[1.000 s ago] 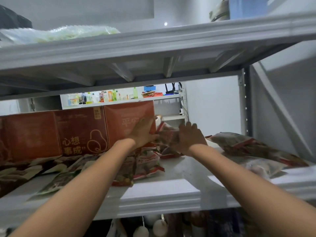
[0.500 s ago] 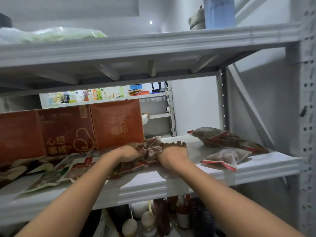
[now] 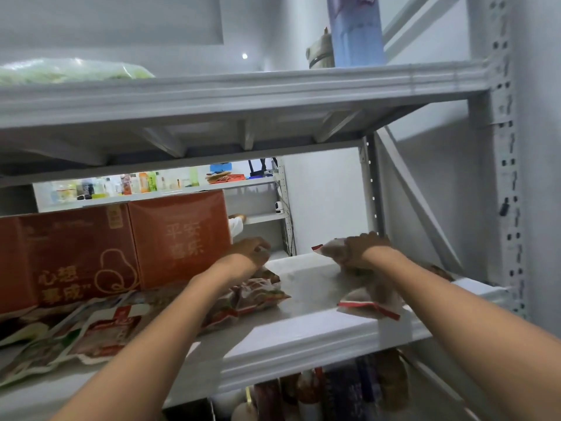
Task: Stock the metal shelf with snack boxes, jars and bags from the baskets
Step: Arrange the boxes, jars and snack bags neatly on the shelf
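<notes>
On the middle board of the grey metal shelf (image 3: 303, 338), my left hand (image 3: 249, 253) hovers with loosely curled fingers just above a pile of red-and-brown snack bags (image 3: 258, 294), holding nothing. My right hand (image 3: 367, 250) is further right and grips a brown snack bag (image 3: 329, 249) whose red-edged end sticks out past the fingers. Another snack bag (image 3: 370, 305) lies under my right wrist near the board's front edge. Behind the left hand stand two red boxes (image 3: 179, 238), side by side at the back.
More flat snack bags (image 3: 100, 329) cover the left of the board. The upper board (image 3: 243, 92) carries a green bag (image 3: 69, 69) and a blue container (image 3: 355, 28). A perforated upright post (image 3: 504, 177) bounds the right side. Bottles and jars (image 3: 303, 390) stand below.
My hands have parted: the right one moved right to the bags at the shelf's end and the left one lifted off the middle pile. The view has shifted left and down.
</notes>
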